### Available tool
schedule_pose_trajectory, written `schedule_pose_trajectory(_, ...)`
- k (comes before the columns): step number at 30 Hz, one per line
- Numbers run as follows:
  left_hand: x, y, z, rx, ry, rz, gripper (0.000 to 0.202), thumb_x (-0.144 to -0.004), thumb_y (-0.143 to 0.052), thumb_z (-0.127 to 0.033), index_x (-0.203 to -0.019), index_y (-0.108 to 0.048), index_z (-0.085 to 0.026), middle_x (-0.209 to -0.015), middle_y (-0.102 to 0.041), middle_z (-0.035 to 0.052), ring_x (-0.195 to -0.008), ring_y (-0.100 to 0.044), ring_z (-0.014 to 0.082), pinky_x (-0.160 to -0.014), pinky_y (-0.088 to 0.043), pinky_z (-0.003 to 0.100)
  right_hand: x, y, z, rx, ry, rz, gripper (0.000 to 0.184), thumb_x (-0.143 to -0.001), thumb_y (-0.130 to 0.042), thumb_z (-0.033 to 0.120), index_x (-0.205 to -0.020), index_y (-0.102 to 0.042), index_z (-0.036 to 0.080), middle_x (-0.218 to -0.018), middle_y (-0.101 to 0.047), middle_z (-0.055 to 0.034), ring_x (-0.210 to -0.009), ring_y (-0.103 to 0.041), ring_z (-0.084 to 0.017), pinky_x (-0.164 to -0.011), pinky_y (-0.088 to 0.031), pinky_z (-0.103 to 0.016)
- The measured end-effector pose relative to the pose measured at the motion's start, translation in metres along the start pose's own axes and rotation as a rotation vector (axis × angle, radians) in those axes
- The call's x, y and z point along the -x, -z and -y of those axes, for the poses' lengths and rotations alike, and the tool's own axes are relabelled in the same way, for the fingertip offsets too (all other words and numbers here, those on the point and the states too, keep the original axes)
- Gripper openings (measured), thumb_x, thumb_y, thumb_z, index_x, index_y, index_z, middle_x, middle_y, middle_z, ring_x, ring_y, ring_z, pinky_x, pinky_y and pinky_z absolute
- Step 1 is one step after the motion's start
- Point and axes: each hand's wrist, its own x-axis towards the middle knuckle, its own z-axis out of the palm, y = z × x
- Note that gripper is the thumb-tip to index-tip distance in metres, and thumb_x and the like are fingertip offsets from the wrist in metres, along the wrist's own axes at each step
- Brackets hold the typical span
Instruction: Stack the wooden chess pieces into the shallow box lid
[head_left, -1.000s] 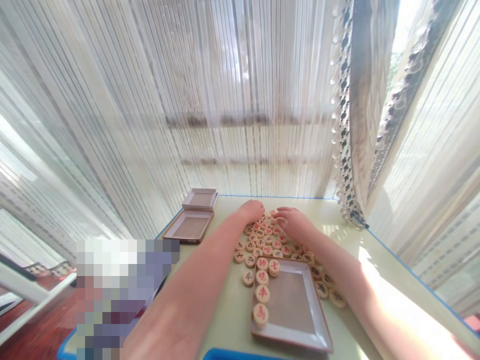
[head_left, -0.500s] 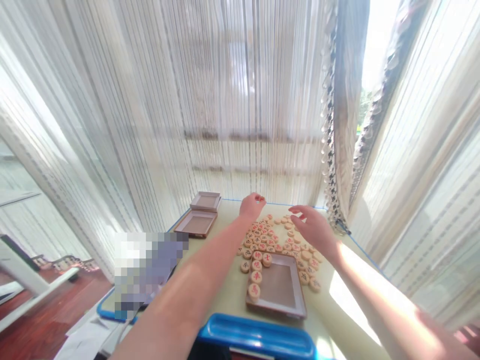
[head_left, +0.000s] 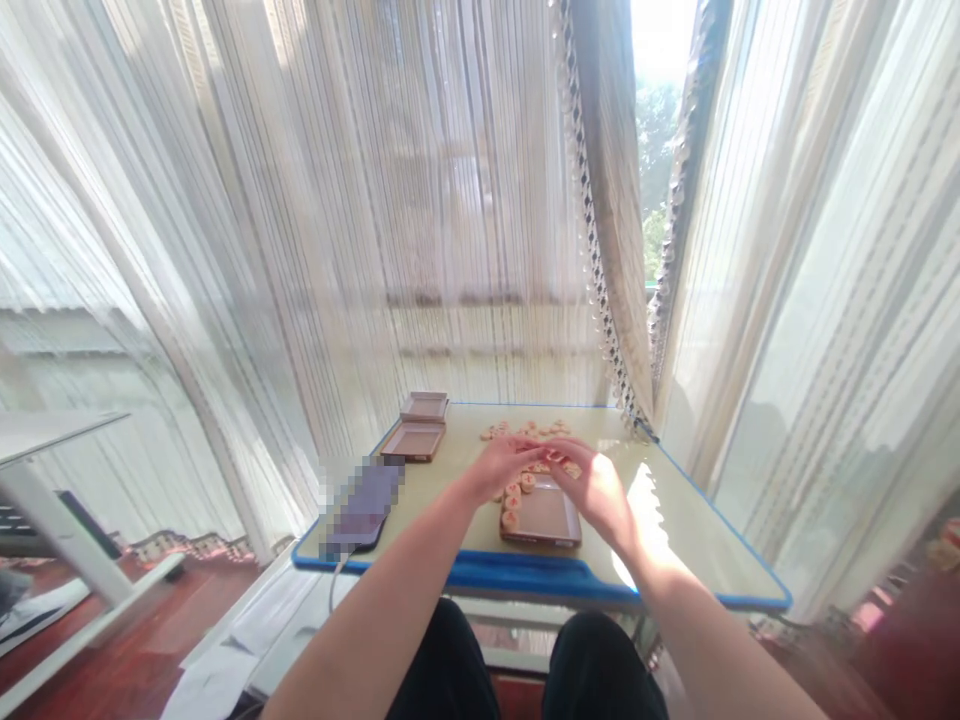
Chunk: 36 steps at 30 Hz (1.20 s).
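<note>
Round wooden Chinese chess pieces (head_left: pixel 559 428) with painted characters lie in a loose group on the pale table (head_left: pixel 675 530). My left hand (head_left: pixel 506 465) hovers above them, its fingers pinched together around a Chinese chess piece that is mostly hidden. Curved inward, the fingers of my right hand (head_left: pixel 596 485) meet the left fingertips; anything between them is hidden. Below the hands sits an open shallow box tray (head_left: pixel 551 512), with several pieces along its left side and one at the top. The hands cover part of the group.
Another open box (head_left: pixel 412 440) with its lid (head_left: pixel 425 405) stands at the table's back left. A phone-like device (head_left: pixel 367 505), partly pixelated, lies near the left edge with a cable. Blue trim (head_left: pixel 517 572) borders the table. Curtains (head_left: pixel 480 250) hang behind it.
Both hands have come together over the pieces, the right from further right and the left from the far side. The camera view has shifted, showing my knees and more of the table.
</note>
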Motion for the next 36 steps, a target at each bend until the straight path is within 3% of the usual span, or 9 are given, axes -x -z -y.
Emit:
schedule_pose_trajectory(6,0.010,0.012,0.000,-0.225,0.033,0.104,0.038,-0.073,-0.062,-0.047,-0.083,-0.070,-0.011,-0.075,-0.068,0.0048,-0.069,-0.058,0.0134,-0.064,-0.042,0.023,0.016,-0.015,-0.018,-0.038,0.057,-0.026,0.020,-0.082,-0.052,0.028,-0.091,-0.068,0.021,-0.090,-0.067,-0.0063,-0.080,-0.062,-0.018,-0.072,-0.050,-0.029)
schedule_pose_trajectory(9,0.007,0.024,0.011,-0.508,0.025,-0.117,0.045,-0.080,-0.049,-0.051,-0.070,-0.068,-0.011,-0.062,-0.063,0.0025,-0.057,-0.052,0.0111,-0.055,-0.037,0.022,0.023,-0.019,-0.028,-0.012,0.007,-0.092,0.019,-0.081,-0.055,0.031,-0.089,-0.069,0.021,-0.090,-0.065,-0.0066,-0.085,-0.061,-0.019,-0.077,-0.049,-0.031)
schedule_pose_trajectory(10,0.006,0.029,0.018,-0.599,0.021,-0.261,0.047,-0.083,-0.044,-0.050,-0.068,-0.067,-0.011,-0.059,-0.061,0.0023,-0.055,-0.052,0.0115,-0.054,-0.037,0.023,0.026,-0.019,-0.030,-0.003,-0.026,-0.093,0.019,-0.080,-0.056,0.030,-0.088,-0.070,0.021,-0.088,-0.065,-0.0062,-0.083,-0.060,-0.019,-0.077,-0.048,-0.032)
schedule_pose_trajectory(12,0.006,0.040,0.034,-0.801,-0.068,-0.387,0.045,-0.087,-0.038,-0.043,-0.068,-0.066,-0.013,-0.059,-0.060,0.0025,-0.060,-0.055,0.0134,-0.059,-0.040,0.024,0.032,-0.019,-0.033,-0.011,-0.081,-0.034,0.018,-0.078,-0.057,0.029,-0.088,-0.070,0.022,-0.082,-0.065,-0.0047,-0.078,-0.060,-0.019,-0.073,-0.048,-0.032)
schedule_pose_trajectory(15,0.009,0.052,0.058,-1.036,-0.255,-0.419,0.031,-0.085,-0.045,-0.036,-0.078,-0.067,-0.015,-0.082,-0.065,0.0072,-0.083,-0.059,0.0182,-0.076,-0.044,0.029,0.038,-0.018,-0.034,-0.037,-0.086,0.066,0.018,-0.076,-0.059,0.029,-0.088,-0.071,0.022,-0.077,-0.066,-0.0035,-0.077,-0.059,-0.019,-0.074,-0.047,-0.033)
schedule_pose_trajectory(17,0.010,0.055,0.068,-1.078,-0.329,-0.558,0.027,-0.086,-0.045,-0.032,-0.097,-0.064,-0.016,-0.104,-0.062,0.0106,-0.100,-0.055,0.0205,-0.088,-0.043,0.033,0.039,-0.018,-0.035,-0.015,-0.061,0.114,0.017,-0.076,-0.060,0.028,-0.086,-0.072,0.023,-0.078,-0.067,-0.0035,-0.080,-0.058,-0.019,-0.078,-0.045,-0.034)
schedule_pose_trajectory(22,0.007,0.050,0.072,-1.095,-0.297,-0.361,0.024,-0.087,-0.045,-0.029,-0.091,-0.065,-0.017,-0.098,-0.062,0.0080,-0.096,-0.055,0.0187,-0.089,-0.044,0.033,0.039,-0.022,-0.036,0.092,-0.048,0.218,0.017,-0.074,-0.060,0.021,-0.083,-0.074,0.025,-0.078,-0.069,-0.0029,-0.080,-0.055,-0.020,-0.078,-0.043,-0.036)
schedule_pose_trajectory(30,0.010,0.048,0.070,-1.066,-0.153,-0.360,0.022,-0.085,-0.042,-0.018,-0.086,-0.065,-0.017,-0.091,-0.064,0.0058,-0.088,-0.058,0.0160,-0.082,-0.044,0.028,0.041,-0.018,-0.031,0.115,-0.084,0.345,0.030,-0.070,-0.053,0.010,-0.078,-0.076,0.027,-0.084,-0.068,-0.0018,-0.085,-0.050,-0.021,-0.085,-0.037,-0.038)
schedule_pose_trajectory(36,0.011,0.048,0.073,-1.061,-0.103,-0.292,0.022,-0.083,-0.045,-0.021,-0.085,-0.066,-0.017,-0.086,-0.067,0.0051,-0.082,-0.059,0.0166,-0.077,-0.044,0.027,0.043,-0.015,-0.025,0.083,-0.094,0.290,0.019,-0.071,-0.059,0.018,-0.076,-0.075,0.024,-0.085,-0.068,-0.0044,-0.087,-0.050,-0.023,-0.084,-0.038,-0.038)
